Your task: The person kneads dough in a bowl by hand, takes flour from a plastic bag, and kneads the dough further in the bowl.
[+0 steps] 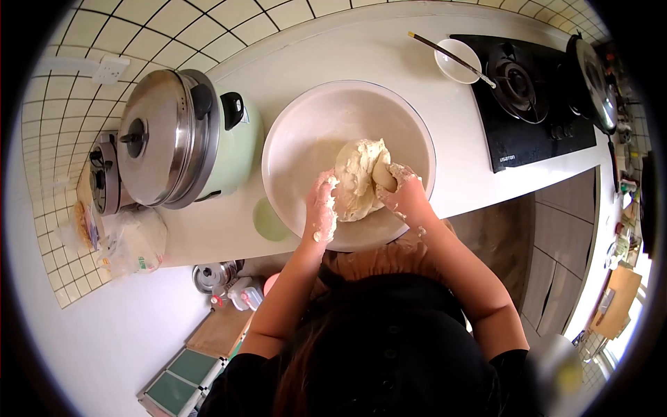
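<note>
A large lump of pale, sticky dough [356,182] rests in a wide, light-coloured basin [285,139] on the counter. My right hand [403,192] is closed on the dough's right side, its fingers curled into a fold there. At the dough's left edge, my left hand [322,207] is turned on its side, with the fingers stretched out and not wrapped round anything. Whether its palm touches the dough I cannot tell. Wet bits of dough cling to both hands, and some reach my right wrist.
Left of the basin stands a big pale-green cooker [240,139] with a steel lid. A white bowl [455,66] with a brush-like stick [445,54] across it sits beside the black gas hob [563,142]. A plastic bag [135,240] lies at the left counter end.
</note>
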Motion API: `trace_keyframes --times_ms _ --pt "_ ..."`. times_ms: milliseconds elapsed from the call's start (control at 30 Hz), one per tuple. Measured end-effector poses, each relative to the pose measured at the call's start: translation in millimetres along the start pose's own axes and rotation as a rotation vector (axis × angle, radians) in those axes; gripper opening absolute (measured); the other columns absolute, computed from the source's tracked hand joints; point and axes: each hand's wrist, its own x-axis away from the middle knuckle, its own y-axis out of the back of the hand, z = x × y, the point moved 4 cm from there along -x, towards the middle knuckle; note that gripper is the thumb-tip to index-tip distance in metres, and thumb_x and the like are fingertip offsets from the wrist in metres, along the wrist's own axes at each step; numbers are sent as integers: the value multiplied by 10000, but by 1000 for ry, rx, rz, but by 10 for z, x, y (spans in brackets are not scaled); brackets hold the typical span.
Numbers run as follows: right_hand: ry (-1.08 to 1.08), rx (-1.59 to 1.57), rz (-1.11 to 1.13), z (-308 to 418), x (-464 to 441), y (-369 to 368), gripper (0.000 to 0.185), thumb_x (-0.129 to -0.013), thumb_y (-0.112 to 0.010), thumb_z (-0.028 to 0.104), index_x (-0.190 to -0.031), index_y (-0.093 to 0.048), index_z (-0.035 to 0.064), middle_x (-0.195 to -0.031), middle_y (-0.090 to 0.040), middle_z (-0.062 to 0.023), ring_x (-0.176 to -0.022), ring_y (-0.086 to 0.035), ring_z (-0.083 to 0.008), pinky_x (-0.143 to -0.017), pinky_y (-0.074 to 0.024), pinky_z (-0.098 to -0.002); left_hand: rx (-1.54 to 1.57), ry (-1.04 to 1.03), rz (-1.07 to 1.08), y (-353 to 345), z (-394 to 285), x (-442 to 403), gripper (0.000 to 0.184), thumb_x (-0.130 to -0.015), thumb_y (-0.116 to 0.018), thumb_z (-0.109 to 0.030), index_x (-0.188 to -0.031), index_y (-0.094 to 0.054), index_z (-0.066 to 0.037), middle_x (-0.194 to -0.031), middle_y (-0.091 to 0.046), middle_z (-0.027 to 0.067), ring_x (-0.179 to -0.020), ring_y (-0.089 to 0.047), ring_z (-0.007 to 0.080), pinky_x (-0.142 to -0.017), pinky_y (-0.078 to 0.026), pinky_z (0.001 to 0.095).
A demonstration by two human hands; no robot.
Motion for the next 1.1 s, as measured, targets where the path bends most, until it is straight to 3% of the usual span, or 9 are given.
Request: trace_keyframes --times_ms 200,300,433,533,600,767,867,933,1100 --pt "-64 347 196 40 -2 359 412 -758 -653 157 -1117 -576 -30 -951 -634 -208 -895 -619 -337 -793 -489 -369 -887 -172 258 -234 -319 419 643 -882 -541 -252 -1377 -300 81 -1372 -376 300 -1294 -375 386 -1024 -346 395" --pt "20 604 229 237 -63 431 468 -771 -659 276 -1084 -567 -60 -863 -649 -225 -834 -631 -366 -754 -501 -392 -1141 -257 289 -266 -283 501 687 -889 -543 -245 -1411 -223 65 -1349 -382 314 -1235 -419 412 -1008 -358 410" --pt "183 1062 -17 870 -219 407 556 -854 -546 471 -1072 -566 -40 -945 -645 -223 -881 -628 -363 -737 -508 -424 -1238 -263 253 -268 -247 626 674 -885 -527 -235 -1407 -223 63 -1317 -394 334 -1239 -396 435 -1004 -368 424" --pt "569 1150 189 742 -857 52 606 -844 -513 559 -1107 -582 18 -1046 -640 -168 -974 -605 -351 -828 -483 -431 -1256 -552 188 -253 -150 702 610 -881 -528 -218 -1376 -300 56 -1315 -415 310 -1238 -412 416 -995 -380 428" --pt "441 1080 354 491 -1315 -306 667 -802 -521 640 -1139 -590 69 -1101 -632 -132 -1056 -582 -337 -902 -437 -495 -1169 -574 208 -311 -288 812 567 -876 -530 -201 -1349 -345 51 -1313 -431 291 -1244 -417 394 -1000 -378 425" --pt "91 1013 645 130 -1574 -683 575 -763 -619 522 -1105 -598 59 -1075 -619 -145 -1026 -577 -327 -877 -446 -447 -1005 -320 -56 35 -270 641 593 -843 -582 -244 -1323 -390 45 -1293 -477 254 -1225 -446 361 -1012 -368 409" --pt "4 909 717 72 -1439 -559 531 -740 -678 451 -1085 -602 54 -1059 -612 -153 -1008 -575 -320 -862 -451 -419 -1053 -97 -4 198 -88 378 805 -727 -689 -383 -1336 -376 41 -1264 -501 258 -1204 -465 360 -996 -384 403" --pt "1 841 708 56 -1323 -426 508 -725 -718 404 -1071 -605 50 -1049 -607 -158 -997 -573 -316 -852 -455 -400 -1124 -1 69 242 70 195 982 -596 -780 -426 -1353 -352 30 -1275 -486 257 -1199 -465 364 -987 -395 406" --pt "278 903 490 107 -899 -135 480 -692 -769 343 -1021 -601 36 -1022 -579 -170 -934 -574 -304 -806 -473 -378 -1224 60 131 265 205 73 1074 -503 -833 -413 -1358 -343 15 -1301 -450 248 -1179 -474 387 -974 -412 419"
